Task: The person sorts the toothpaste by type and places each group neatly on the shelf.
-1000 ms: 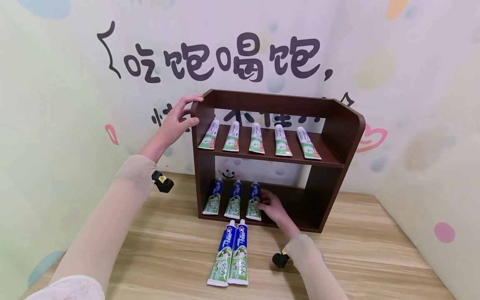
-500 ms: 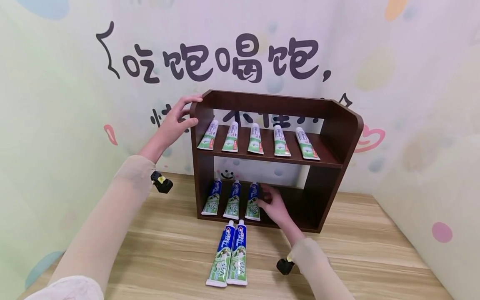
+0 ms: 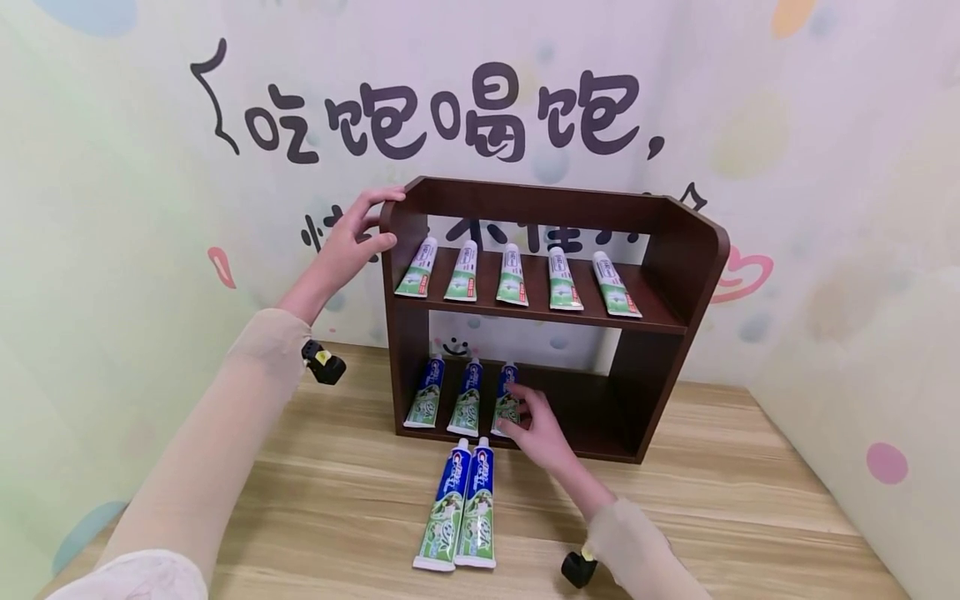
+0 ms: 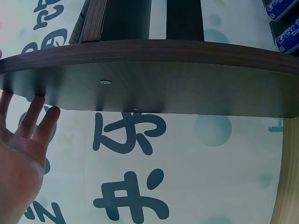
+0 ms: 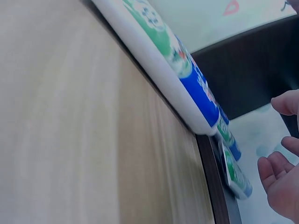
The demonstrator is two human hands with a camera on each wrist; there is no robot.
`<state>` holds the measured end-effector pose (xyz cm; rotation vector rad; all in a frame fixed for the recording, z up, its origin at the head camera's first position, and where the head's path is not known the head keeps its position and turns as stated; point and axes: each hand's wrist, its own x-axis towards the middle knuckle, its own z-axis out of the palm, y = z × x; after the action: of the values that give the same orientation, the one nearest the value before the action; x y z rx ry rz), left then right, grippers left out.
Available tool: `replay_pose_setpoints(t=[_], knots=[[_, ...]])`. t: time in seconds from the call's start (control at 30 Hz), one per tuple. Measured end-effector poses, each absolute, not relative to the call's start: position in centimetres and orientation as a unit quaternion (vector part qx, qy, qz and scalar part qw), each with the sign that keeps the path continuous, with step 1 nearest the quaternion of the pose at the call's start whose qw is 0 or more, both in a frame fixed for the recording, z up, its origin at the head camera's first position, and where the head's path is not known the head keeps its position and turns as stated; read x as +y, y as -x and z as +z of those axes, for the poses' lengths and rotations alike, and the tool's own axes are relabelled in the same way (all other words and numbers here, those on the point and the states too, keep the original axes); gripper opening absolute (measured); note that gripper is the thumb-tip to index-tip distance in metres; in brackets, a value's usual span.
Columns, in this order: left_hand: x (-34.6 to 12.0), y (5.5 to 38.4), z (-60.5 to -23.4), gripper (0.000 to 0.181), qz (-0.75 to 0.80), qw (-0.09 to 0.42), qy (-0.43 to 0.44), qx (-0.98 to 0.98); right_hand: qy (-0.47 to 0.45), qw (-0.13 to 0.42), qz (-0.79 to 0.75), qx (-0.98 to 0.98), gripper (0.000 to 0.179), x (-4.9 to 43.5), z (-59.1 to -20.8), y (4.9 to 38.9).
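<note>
My left hand (image 3: 348,246) rests against the left side panel of a dark brown two-tier shelf (image 3: 540,200); in the left wrist view its straight fingers (image 4: 49,122) touch the panel's outer face. My right hand (image 3: 543,429) hovers at the lower tier's front, fingers spread and loosely bent, partly covering the third blue-and-green toothpaste tube (image 3: 509,377). In the right wrist view its fingers (image 5: 275,172) hold nothing. Two more such tubes stand leaning to the left, the nearer one a toothpaste tube (image 3: 467,400). Two toothpaste tubes (image 3: 446,508) lie side by side on the table before the shelf.
Several white-and-green toothpaste tubes (image 3: 512,275) stand in a spaced row on the upper tier. A wood-grain table (image 3: 735,500) bears the shelf, with a patterned wall (image 3: 300,50) close behind. Black wrist cameras (image 3: 324,363) hang below both forearms.
My right hand has come away from the third tube's right side and moved forward, toward the table tubes. The left hand, the shelf and the tubes stay where they were.
</note>
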<state>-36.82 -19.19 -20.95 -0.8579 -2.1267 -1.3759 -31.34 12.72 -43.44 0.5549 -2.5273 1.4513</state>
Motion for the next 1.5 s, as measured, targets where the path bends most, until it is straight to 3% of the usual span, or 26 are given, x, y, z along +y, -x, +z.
replay_pose_setpoints(t=[0.87,1.5], knots=[[-19.2,36.9,-20.9,0.049,-0.499,0.229,0.309,-0.777,-0.207,-0.03,0.407,-0.889,0.075,11.8,-44.3,26.4],[-19.0,36.6,-20.9,0.049,-0.501,0.232,0.312,-0.773,-0.212,-0.045,0.343,-0.914,0.098,11.1,-44.9,25.4]])
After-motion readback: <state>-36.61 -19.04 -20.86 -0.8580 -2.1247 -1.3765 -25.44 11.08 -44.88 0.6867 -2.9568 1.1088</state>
